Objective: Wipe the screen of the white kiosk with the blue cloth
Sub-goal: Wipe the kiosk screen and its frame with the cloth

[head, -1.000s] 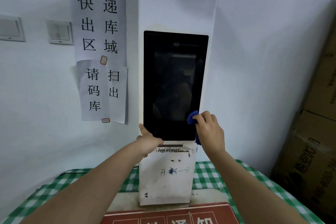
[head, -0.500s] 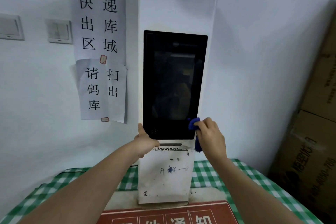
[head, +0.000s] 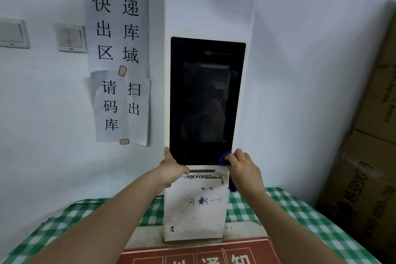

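Note:
The white kiosk (head: 205,6) stands upright on the table, with its tall black screen (head: 205,100) facing me. My right hand (head: 246,171) grips the bunched blue cloth (head: 224,159) and presses it on the screen's lower right corner; a tail of cloth hangs below the hand. My left hand (head: 171,169) holds the kiosk's left edge at the screen's lower left corner, thumb up along the side.
A green checked tablecloth (head: 285,210) covers the table. A red sign (head: 199,251) lies in front of the kiosk's base. Paper notices (head: 117,28) and wall switches (head: 70,37) are on the left wall. Cardboard boxes (head: 364,156) are stacked at the right.
My right hand has slid the cloth down the right side of the screen to its bottom corner. My left hand has stayed on the kiosk's left edge.

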{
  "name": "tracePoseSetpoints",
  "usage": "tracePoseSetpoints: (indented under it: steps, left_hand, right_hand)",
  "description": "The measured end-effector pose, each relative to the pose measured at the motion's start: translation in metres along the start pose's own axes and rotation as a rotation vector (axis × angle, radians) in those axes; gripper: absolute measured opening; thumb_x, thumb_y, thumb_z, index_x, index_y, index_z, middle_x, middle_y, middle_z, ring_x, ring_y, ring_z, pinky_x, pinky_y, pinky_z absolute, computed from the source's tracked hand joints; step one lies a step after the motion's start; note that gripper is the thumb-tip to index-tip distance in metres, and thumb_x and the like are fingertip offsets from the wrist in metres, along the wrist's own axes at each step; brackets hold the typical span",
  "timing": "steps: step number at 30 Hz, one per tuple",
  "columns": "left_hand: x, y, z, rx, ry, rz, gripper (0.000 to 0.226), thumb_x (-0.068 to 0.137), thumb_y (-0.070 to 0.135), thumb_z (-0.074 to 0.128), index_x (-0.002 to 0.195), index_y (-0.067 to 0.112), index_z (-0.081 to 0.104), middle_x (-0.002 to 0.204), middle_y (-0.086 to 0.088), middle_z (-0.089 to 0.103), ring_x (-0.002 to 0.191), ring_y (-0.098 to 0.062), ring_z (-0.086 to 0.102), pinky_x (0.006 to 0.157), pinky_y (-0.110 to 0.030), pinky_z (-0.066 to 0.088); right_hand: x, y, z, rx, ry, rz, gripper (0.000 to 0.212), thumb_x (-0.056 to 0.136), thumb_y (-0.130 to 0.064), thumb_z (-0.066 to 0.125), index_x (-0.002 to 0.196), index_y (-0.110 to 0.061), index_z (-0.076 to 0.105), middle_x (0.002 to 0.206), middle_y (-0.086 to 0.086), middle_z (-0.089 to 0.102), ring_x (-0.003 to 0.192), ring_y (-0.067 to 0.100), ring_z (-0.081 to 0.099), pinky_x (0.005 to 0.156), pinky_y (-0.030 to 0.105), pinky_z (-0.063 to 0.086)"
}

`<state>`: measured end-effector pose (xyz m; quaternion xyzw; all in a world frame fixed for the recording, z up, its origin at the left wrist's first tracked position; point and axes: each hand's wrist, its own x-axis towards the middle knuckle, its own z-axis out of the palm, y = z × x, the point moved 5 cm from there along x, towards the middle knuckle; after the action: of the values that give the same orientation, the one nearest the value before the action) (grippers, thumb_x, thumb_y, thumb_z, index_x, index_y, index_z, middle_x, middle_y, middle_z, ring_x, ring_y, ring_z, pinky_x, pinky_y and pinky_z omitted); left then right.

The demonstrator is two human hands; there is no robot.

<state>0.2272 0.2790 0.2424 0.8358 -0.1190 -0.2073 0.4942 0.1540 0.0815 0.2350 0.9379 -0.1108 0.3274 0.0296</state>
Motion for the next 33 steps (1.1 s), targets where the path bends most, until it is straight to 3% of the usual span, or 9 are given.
tracePoseSetpoints:
  steps: [4,8,11,14,16,23,33]
  left_hand:
    - [0.0,0.0,-0.002,-0.011,-0.026,-0.001,0.096,0.091,0.015,0.054,0.15,0.029,-0.021,0.141,-0.006,0.038,0.101,-0.017,0.041,0.084,-0.027,0.042]
    - [0.0,-0.006,-0.005,0.009,-0.026,-0.002,0.096,0.091,0.016,0.055,0.15,0.032,-0.019,0.151,-0.005,0.028,0.101,-0.018,0.041,0.083,-0.028,0.043]
    - [0.0,-0.01,-0.009,0.029,-0.034,-0.007,0.096,0.091,0.017,0.056,0.15,0.033,-0.018,0.156,-0.005,0.022,0.122,-0.023,0.043,0.092,-0.03,0.044]
    - [-0.001,-0.015,-0.016,0.042,-0.034,-0.028,0.092,0.093,0.018,0.054,0.151,0.032,-0.015,0.159,-0.005,0.018,0.138,-0.026,0.034,0.106,-0.036,0.042]
    - [-0.001,-0.019,-0.02,0.049,-0.041,-0.044,0.09,0.094,0.018,0.053,0.151,0.031,-0.015,0.159,-0.004,0.017,0.14,-0.026,0.032,0.109,-0.037,0.04]
    - [-0.007,-0.032,-0.041,0.04,-0.028,-0.065,0.089,0.095,0.017,0.052,0.152,0.026,-0.015,0.16,-0.006,0.014,0.142,-0.025,0.029,0.109,-0.035,0.039]
    - [-0.008,-0.052,-0.062,0.041,0.018,-0.125,0.09,0.092,0.017,0.053,0.152,0.029,-0.012,0.157,-0.006,0.022,0.139,-0.025,0.032,0.103,-0.035,0.042]
  right_hand:
    - [0.011,-0.002,-0.01,0.105,0.193,0.143,0.039,0.063,0.009,0.076,0.093,-0.01,0.061,0.083,0.005,0.052,0.069,0.022,0.049,0.035,0.028,0.036]
    - [-0.004,-0.014,0.013,0.167,0.17,0.205,0.041,0.061,0.013,0.075,0.092,-0.011,0.063,0.084,0.005,0.054,0.07,0.024,0.052,0.038,0.026,0.032]
    - [-0.014,-0.021,0.026,0.196,0.155,0.242,0.039,0.06,0.012,0.074,0.09,-0.01,0.064,0.083,0.006,0.056,0.068,0.025,0.053,0.039,0.027,0.033]
    - [-0.014,-0.029,0.031,0.238,0.152,0.269,0.033,0.066,0.009,0.073,0.093,-0.008,0.064,0.086,0.007,0.057,0.071,0.025,0.054,0.041,0.03,0.039]
    - [-0.012,-0.041,0.033,0.234,0.13,0.232,0.032,0.069,0.005,0.074,0.094,-0.011,0.064,0.086,0.006,0.056,0.072,0.024,0.055,0.041,0.031,0.042]
    - [0.001,-0.115,0.043,0.159,0.035,-0.008,0.053,0.04,-0.004,0.091,0.086,-0.012,0.067,0.082,0.006,0.059,0.065,0.022,0.059,0.039,0.028,0.045]
    - [0.021,-0.177,0.033,0.027,-0.022,-0.305,0.068,0.015,-0.002,0.088,0.078,-0.014,0.066,0.081,0.003,0.057,0.064,0.019,0.055,0.032,0.02,0.031]
